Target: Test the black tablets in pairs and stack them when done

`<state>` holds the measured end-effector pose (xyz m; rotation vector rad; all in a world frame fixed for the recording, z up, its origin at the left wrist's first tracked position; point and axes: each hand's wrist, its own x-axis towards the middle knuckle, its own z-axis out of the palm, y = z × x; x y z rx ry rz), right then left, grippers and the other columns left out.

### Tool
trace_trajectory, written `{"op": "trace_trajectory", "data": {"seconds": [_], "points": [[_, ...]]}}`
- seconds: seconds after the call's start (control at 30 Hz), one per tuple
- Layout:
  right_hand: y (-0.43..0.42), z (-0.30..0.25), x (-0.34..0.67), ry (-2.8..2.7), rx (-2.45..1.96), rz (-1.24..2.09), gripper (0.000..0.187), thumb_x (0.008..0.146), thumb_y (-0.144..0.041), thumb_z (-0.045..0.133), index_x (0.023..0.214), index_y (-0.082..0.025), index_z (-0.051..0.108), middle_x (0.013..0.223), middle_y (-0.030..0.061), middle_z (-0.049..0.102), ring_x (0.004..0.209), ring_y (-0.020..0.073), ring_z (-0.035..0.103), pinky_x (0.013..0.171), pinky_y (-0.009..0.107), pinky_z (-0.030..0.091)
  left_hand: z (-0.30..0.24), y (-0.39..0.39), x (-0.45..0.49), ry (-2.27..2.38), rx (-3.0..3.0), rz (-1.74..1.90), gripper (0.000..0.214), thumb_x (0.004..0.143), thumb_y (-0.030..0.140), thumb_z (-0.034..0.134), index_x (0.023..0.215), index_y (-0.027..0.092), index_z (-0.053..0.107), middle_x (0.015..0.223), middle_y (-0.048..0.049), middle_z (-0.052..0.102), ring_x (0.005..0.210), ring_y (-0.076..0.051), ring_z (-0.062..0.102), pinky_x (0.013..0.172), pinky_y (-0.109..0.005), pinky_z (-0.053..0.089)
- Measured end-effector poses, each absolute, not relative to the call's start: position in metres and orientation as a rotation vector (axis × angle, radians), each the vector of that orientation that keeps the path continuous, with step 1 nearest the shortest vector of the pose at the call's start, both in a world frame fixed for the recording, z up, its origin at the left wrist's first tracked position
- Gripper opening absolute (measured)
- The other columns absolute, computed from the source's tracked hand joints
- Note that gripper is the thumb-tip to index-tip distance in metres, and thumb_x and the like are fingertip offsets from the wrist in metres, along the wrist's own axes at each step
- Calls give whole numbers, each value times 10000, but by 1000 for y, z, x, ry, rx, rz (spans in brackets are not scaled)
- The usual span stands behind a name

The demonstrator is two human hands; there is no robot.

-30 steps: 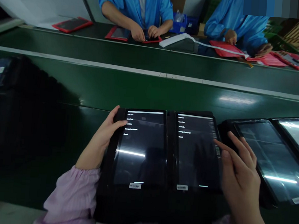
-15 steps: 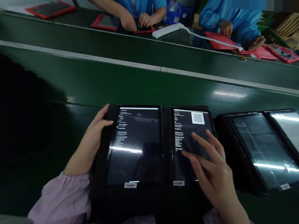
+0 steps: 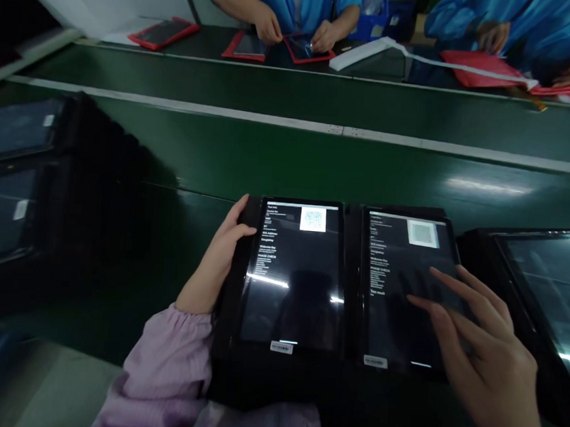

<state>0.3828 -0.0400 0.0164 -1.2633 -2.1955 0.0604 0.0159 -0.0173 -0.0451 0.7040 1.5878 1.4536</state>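
Two tablets lie side by side in a black tray in front of me. The left tablet (image 3: 292,305) and the right tablet (image 3: 394,332) both show white text and a QR code on dark screens. Each has a small barcode label at its near edge. My left hand (image 3: 218,254) grips the left side of the black tray (image 3: 232,314), thumb on top and some fingers hidden at the edge. Over the right tablet is my right hand (image 3: 488,338), fingers spread and holding nothing. Whether its fingertips touch the glass I cannot tell.
More tablets in a black tray (image 3: 509,281) lie at the right. At left stands a dark stack of trays (image 3: 88,161) with tablets on top. Across the green bench (image 3: 289,155), people in blue handle red-wrapped tablets (image 3: 304,47) beside a white strip (image 3: 362,53).
The view has swung left, bringing the left stack into sight. A QR code now shows on the left tablet. Both hands keep nearly the same pose at the tray.
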Motion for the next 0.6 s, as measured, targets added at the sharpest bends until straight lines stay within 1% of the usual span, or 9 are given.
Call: {"op": "trace_trajectory", "data": {"seconds": [0.07,0.13,0.2,0.23,0.27,0.33,0.43,0.53,0.6], "points": [[-40,18,386,-2187,-1276,59,296,1120,-334,524,1070,-291,812,1356,62,746,1409,369,626,995,548,632,-45,-18,16,1609,754,1421,859,708,268,753,1549,295,580,1546,-78,665,1428,-349,621,1144,-447,558],[-37,20,389,-2198,-1300,51,287,1120,-332,521,1120,-291,805,1370,73,738,1415,377,620,1015,564,623,-46,-18,15,1644,801,1364,975,702,303,832,1619,306,500,1603,-93,619,1464,-364,589,1166,-466,542],[-30,23,391,-2220,-1308,14,296,1120,-363,516,1170,-283,796,1401,101,717,1441,407,590,1039,602,605,-47,-17,14,1672,810,1312,1074,680,333,902,1654,309,449,1657,-106,565,1518,-377,533,1213,-487,500],[-25,24,391,-2240,-1307,-9,317,1121,-393,506,1194,-282,793,1422,118,703,1460,422,567,1064,626,587,-47,-17,13,1669,801,1300,1076,682,342,916,1654,313,454,1667,-105,555,1538,-376,512,1233,-489,480],[-19,25,391,-2254,-1310,-35,345,1123,-425,489,1213,-283,791,1446,132,687,1480,434,542,1104,650,556,-48,-18,12,1653,788,1308,1036,704,350,910,1643,322,474,1663,-96,562,1548,-371,502,1247,-485,466],[-6,25,390,-2267,-1338,-75,410,1127,-482,445,1240,-293,791,1500,145,650,1523,448,485,1191,695,466,-49,-18,12,1606,759,1365,889,769,352,854,1600,345,540,1620,-67,609,1540,-356,516,1251,-467,465],[15,21,387,-2308,-1356,-66,449,1124,-513,429,1271,-293,792,1570,130,594,1570,459,411,1255,765,340,-50,-17,13,1602,729,1445,725,813,324,780,1521,353,627,1582,-39,640,1520,-343,540,1235,-445,486],[31,12,383,-2365,-1324,-34,420,1107,-493,485,1301,-277,788,1604,130,557,1590,462,363,1247,795,323,-49,-12,14,1655,702,1459,639,798,312,766,1432,320,694,1583,-58,625,1517,-349,538,1227,-435,492],[36,7,382,-2357,-1315,-26,414,1101,-484,499,1289,-262,795,1602,142,560,1594,466,350,1239,803,328,-46,-6,14,1679,686,1466,601,777,316,764,1376,294,722,1526,-83,656,1476,-368,574,1195,-447,524]]}}
